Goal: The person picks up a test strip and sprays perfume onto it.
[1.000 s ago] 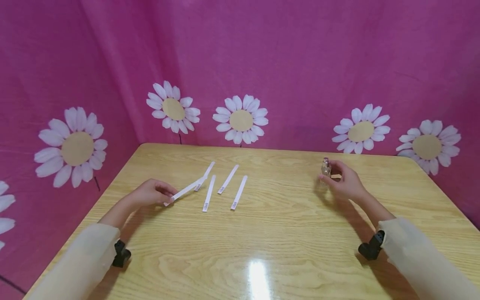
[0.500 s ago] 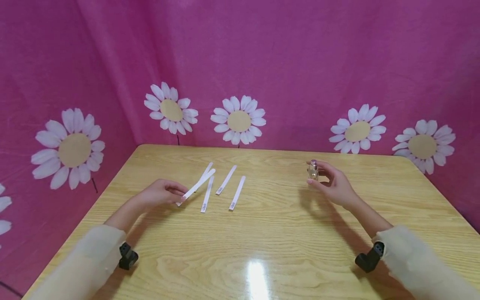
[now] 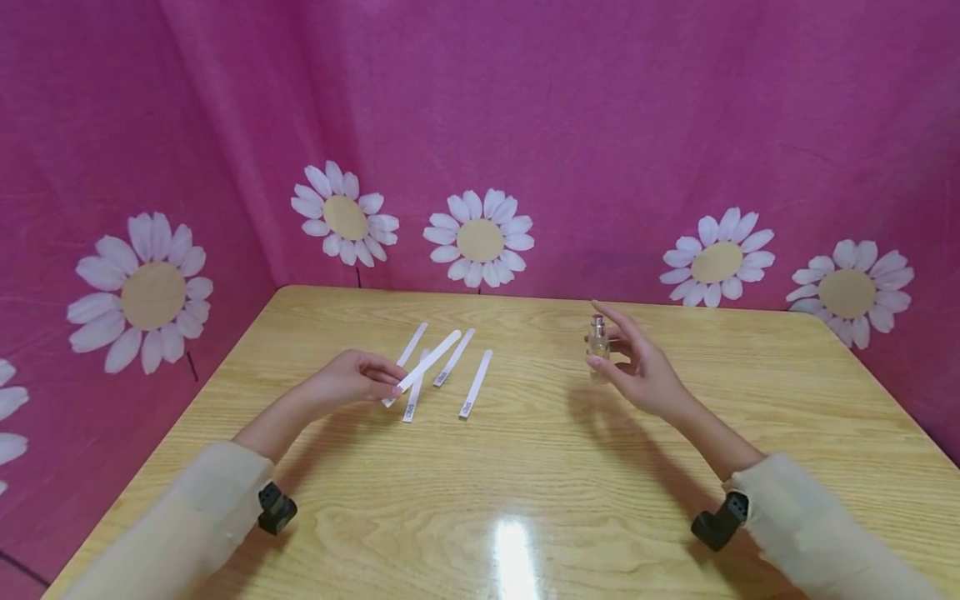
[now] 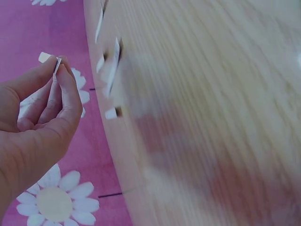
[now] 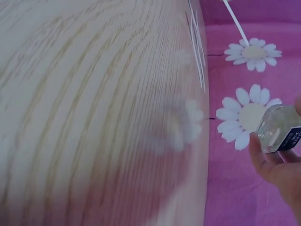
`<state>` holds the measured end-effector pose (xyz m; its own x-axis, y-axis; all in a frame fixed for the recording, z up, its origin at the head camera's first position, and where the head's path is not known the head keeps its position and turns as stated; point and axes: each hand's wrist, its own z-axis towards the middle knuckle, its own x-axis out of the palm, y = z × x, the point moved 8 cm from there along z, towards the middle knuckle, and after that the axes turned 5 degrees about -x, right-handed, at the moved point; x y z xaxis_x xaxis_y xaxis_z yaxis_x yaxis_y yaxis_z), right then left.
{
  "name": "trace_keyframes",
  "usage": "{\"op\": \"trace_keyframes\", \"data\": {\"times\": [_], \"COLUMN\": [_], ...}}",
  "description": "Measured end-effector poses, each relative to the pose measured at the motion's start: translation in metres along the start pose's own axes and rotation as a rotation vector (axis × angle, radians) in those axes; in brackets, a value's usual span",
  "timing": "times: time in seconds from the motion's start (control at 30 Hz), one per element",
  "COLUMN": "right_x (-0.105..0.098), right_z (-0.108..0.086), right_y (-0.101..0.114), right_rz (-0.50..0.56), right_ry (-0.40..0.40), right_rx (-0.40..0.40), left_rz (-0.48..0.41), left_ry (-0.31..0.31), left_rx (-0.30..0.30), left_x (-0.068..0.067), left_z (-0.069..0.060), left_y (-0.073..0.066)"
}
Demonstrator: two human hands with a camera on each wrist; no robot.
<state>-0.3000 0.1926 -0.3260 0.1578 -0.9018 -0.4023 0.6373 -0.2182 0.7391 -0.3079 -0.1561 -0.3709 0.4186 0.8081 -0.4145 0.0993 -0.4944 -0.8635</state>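
Between thumb and fingertips, my left hand (image 3: pixel 351 382) pinches a narrow white paper strip (image 3: pixel 431 361), lifted off the table and slanting up to the right. In the left wrist view only a short end of that paper strip (image 4: pixel 44 57) shows past the fingertips. Several similar strips (image 3: pixel 476 385) with small printed marks lie on the table below. Off to the right, my right hand (image 3: pixel 643 379) grips a small clear glass spray bottle (image 3: pixel 597 343) upright above the table, its index finger raised over the metallic top. A dark label on the bottle (image 5: pixel 277 129) appears in the right wrist view.
The light wood table (image 3: pixel 480 492) reaches back to a pink cloth (image 3: pixel 570 150) printed with white daisies, which also hangs along the left side. Black wrist cameras (image 3: pixel 277 508) sit on both sleeves. A bright reflection lies near the table's front.
My left hand has moved right with the strip, which now points further up and right. The right hand has brought the bottle leftward, and its index finger has lifted over the top.
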Motion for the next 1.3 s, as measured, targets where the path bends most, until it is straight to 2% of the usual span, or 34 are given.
{"op": "trace_keyframes", "data": {"times": [0.1,0.47,0.73,0.97,1.3], "right_x": [0.004,0.025,0.036,0.043,0.047], "right_z": [0.001,0.008,0.013,0.017,0.020], "right_y": [0.005,0.025,0.038,0.045,0.049], "right_rz": [-0.015,-0.086,-0.100,-0.120,-0.202], "right_ry": [0.009,0.038,0.056,0.054,0.039], "right_rx": [-0.006,-0.057,-0.073,-0.097,-0.085], "left_rz": [-0.005,0.004,-0.023,-0.101,-0.158], "left_ry": [-0.005,0.016,0.050,0.030,0.035], "left_rx": [-0.007,0.032,0.091,0.133,0.149], "left_x": [0.003,0.023,0.037,0.044,0.057], "left_z": [0.001,0.003,0.004,0.007,0.008], "left_y": [-0.005,-0.030,-0.048,-0.054,-0.064]}}
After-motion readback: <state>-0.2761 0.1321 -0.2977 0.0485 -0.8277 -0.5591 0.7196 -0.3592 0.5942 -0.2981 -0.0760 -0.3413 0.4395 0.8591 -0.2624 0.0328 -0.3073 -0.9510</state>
